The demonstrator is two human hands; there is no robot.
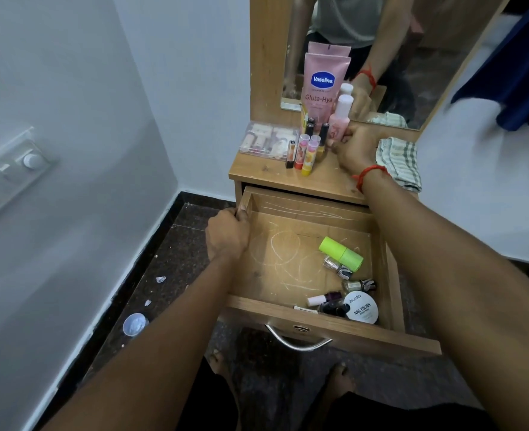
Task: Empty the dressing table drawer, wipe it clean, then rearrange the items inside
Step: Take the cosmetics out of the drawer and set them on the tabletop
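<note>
The wooden drawer is pulled out, its floor streaked with white marks. My left hand grips its left wall. In the drawer's right part lie a lime-green bottle, several small nail polish bottles and a round white nail polish remover tub. My right hand is on the table top, fingers closed around the base of a small pink bottle. A pink Vaseline tube, several lip balm sticks and a clear plastic box stand there too.
A striped cloth lies at the table's right end. The mirror rises behind the items. A white wall with a switch plate is at the left. On the dark floor lie a small white lid and paper scraps. My bare feet are under the drawer.
</note>
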